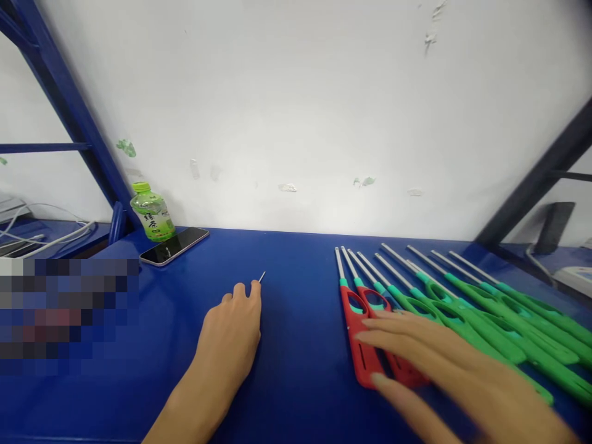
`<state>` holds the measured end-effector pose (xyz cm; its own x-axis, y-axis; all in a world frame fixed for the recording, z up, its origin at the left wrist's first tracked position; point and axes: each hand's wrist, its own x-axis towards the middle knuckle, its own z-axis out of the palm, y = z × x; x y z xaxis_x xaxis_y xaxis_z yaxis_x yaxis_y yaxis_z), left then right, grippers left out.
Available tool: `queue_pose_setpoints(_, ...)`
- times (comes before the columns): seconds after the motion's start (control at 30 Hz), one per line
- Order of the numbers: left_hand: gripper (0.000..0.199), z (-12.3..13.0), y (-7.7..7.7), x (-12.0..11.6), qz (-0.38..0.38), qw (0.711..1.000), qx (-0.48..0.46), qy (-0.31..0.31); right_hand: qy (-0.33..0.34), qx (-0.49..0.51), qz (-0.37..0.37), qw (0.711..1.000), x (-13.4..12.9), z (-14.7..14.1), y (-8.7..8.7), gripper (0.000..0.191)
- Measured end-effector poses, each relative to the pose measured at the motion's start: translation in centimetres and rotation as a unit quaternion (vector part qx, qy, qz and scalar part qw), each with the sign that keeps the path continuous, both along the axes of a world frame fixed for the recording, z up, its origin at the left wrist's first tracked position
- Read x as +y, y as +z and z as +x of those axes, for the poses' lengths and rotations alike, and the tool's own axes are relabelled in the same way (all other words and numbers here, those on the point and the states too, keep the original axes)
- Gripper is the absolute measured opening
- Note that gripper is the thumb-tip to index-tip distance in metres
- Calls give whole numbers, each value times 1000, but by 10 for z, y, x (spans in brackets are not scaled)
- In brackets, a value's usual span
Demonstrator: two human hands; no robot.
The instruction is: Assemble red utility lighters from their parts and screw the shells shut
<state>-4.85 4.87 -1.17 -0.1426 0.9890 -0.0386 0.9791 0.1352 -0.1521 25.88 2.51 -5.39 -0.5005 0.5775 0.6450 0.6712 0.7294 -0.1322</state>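
Note:
My left hand (234, 336) rests low over the blue tabletop with its fingers closed. A thin metal rod (262, 277) sticks out past its fingertips; the rest of that item is hidden by the hand. My right hand (456, 367), slightly blurred, has its fingers stretched out and apart over two red long-necked lighters (353, 314). Its fingertips cover part of their handles; whether they touch I cannot tell. Right of the red pair, several green long-necked lighters (513, 345) lie side by side, metal tubes pointing away from me. The right hand and forearm hide some of their handles.
A green-capped drink bottle (157, 216) stands at the back left beside a dark phone (174, 245) lying flat. A white wall (296, 123) closes off the back of the blue table (296, 382). Blue metal posts (87, 123) rise at the left; cables (69, 237) lie beyond.

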Motion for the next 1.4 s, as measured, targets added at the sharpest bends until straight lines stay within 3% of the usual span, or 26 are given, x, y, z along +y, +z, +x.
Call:
queue_pose_setpoints(0.1,68,0,1,-1,8,1000,-21,-1,12,-115,2,993,12,-30,22,35)
queue_pose_setpoints(0.27,54,-3,5,-5,55,995,-72,31,42,-161,-36,985,15,-63,26,29)
queue_pose_setpoints(0.37,48,-9,8,-7,98,987,-112,61,71,-141,-86,984,18,-67,26,25)
queue_pose_setpoints(0.47,51,-12,10,-6,147,970,-180,62,75,-108,-78,988,22,-66,28,25)
queue_pose_setpoints(0.63,51,5,12,-8,170,921,-349,-29,65,-28,-63,996,18,-67,31,33)
queue_pose_setpoints(0.7,47,17,14,-12,149,872,-461,-72,72,-11,-67,995,15,-71,30,36)
queue_pose_setpoints(0.83,33,36,17,-20,74,686,-718,-92,97,49,-28,994,14,-80,25,29)
queue_pose_setpoints(0.87,32,39,16,-21,57,655,-749,-83,100,58,-21,993,14,-82,24,27)
queue_pose_setpoints(0.93,33,42,13,-21,39,610,-788,-66,109,55,-7,992,16,-85,23,21)
queue_pose_setpoints(1.0,35,43,8,-21,46,584,-808,-57,112,52,15,992,16,-87,23,20)
queue_pose_setpoints(1.1,32,45,1,-19,68,575,-813,-55,91,44,33,994,15,-87,23,26)
queue_pose_setpoints(1.27,21,49,-5,-16,95,578,-809,-47,76,3,-40,996,18,-81,19,23)
queue_pose_setpoints(1.4,22,45,-10,-17,114,610,-783,-50,116,37,-110,986,22,-77,20,24)
